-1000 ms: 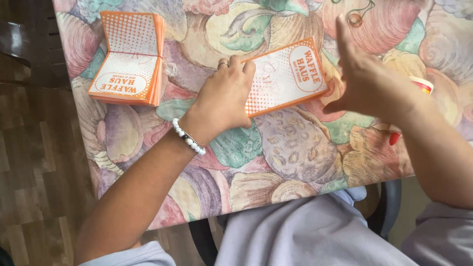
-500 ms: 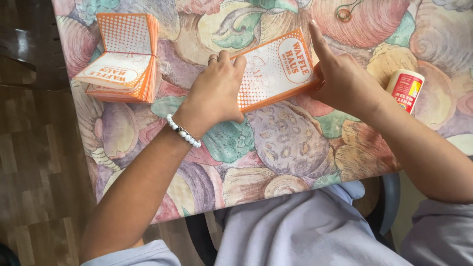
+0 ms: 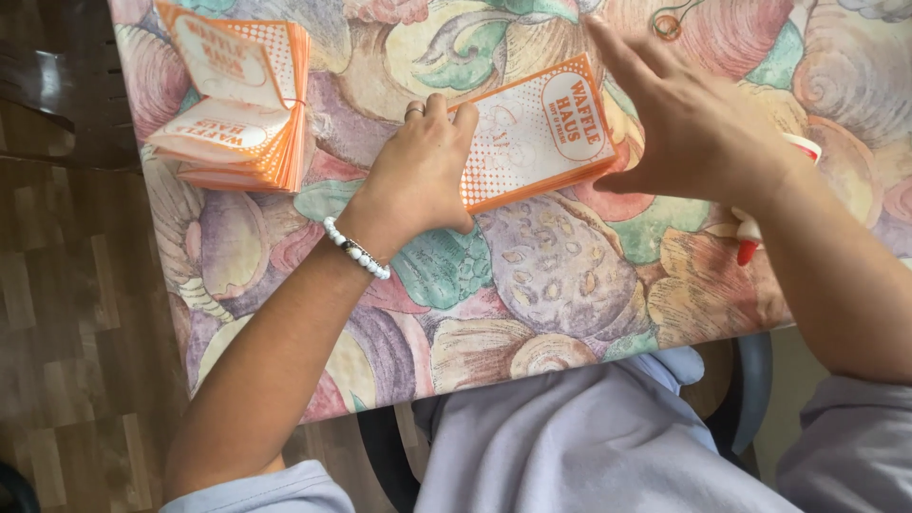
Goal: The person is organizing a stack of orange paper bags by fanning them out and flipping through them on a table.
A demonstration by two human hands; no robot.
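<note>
A shell-patterned counter (image 3: 570, 285) carries everything. At its far left corner sits a fanned stack of orange paper bags (image 3: 237, 104). Mid-counter lies one flat orange-and-white bag (image 3: 532, 133): the left hand (image 3: 418, 171) presses its near end, fingers curled, while the right hand (image 3: 693, 123), open and flat-fingered, rests edge-on against its right side.
</note>
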